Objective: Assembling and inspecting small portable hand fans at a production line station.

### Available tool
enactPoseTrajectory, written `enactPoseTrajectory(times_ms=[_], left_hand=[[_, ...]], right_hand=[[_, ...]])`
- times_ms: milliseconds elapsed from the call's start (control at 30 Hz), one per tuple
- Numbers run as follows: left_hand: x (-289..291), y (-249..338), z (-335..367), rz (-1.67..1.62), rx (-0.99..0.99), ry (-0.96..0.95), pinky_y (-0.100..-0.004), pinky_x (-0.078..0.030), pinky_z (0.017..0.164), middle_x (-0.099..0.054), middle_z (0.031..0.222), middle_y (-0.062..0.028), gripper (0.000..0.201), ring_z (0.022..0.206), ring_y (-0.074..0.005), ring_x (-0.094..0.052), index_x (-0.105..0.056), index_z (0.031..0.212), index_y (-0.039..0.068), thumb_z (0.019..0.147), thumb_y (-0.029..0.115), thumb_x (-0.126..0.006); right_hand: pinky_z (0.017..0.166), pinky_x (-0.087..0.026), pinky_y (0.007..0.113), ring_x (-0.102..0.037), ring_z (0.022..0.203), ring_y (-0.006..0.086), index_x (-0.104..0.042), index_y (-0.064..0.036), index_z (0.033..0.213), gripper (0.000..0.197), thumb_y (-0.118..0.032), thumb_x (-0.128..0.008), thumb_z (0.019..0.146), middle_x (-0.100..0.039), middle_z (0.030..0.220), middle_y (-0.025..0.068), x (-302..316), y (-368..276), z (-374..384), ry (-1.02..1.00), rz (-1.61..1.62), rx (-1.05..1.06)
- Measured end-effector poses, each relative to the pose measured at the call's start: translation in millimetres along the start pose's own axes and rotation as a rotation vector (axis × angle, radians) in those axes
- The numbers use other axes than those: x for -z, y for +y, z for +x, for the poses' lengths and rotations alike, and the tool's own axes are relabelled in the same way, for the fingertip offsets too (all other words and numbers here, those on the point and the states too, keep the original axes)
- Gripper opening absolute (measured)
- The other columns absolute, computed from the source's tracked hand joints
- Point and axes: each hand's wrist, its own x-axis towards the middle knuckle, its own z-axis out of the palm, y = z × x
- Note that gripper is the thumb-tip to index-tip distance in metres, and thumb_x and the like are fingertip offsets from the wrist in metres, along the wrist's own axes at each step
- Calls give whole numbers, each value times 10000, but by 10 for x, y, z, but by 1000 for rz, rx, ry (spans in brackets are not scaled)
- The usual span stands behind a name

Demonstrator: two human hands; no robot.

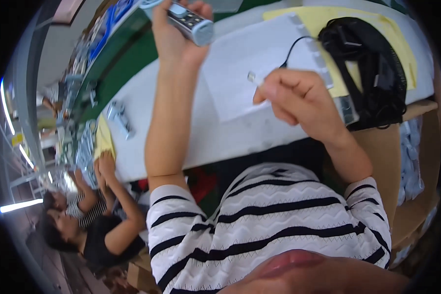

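At the far edge of the white table my left hand (pixel 179 46) is closed around a light-blue handheld device (pixel 201 33), which has a dark panel with several small pale squares. My right hand (pixel 301 100) pinches a cable plug (pixel 251 76) between thumb and fingers, its metal tip bare and pointing left toward the device. Plug and device are apart. From behind the right hand a thin black cable (pixel 293 48) curves up to a black bag-like bundle with straps (pixel 367 63). Beneath both hands lies a white sheet (pixel 230 93).
Yellow paper (pixel 402 39) lies under the black bundle. Another light-blue device (pixel 120 120) rests on the table at left. Past the table runs a green conveyor belt (pixel 132 54). Co-workers (pixel 108 230) sit at left, and a cardboard box (pixel 377 157) stands at right.
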Motion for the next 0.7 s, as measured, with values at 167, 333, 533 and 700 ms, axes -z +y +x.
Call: enactPoseTrajectory(times_ms=[167,333,533,700], left_hand=[[359,-33,-862,-271,48,-119,-222,-519,624,-583,934,-105,386,724,-162,-615,-430,1213,-24,915,156,-597],[386,-100,-1143,-292,43,-332,-220,-508,586,-582,882,-86,330,701,-141,-601,-467,1113,9,874,159,-638],[580,-184,-1069,-265,-81,-505,-239,-485,596,-571,784,-33,203,670,-130,-563,-538,914,50,845,219,-628],[529,-50,-1177,-163,-62,-441,-288,-489,685,-589,882,-72,257,728,-169,-588,-528,1025,39,864,217,-622]], right_hand=[[419,-222,160,-297,449,29,-652,25,848,194,-107,-534,926,-420,521,-41,-497,102,-31,99,-142,232],[429,-219,157,-304,469,24,-652,22,840,183,-104,-545,918,-433,537,-42,-638,166,-86,145,-182,257],[426,-218,155,-305,469,23,-664,14,863,177,-110,-551,920,-439,548,-39,-735,230,-172,185,-176,217],[431,-221,157,-309,473,26,-670,13,890,178,-116,-552,922,-446,555,-37,-689,203,-123,214,-205,150]])
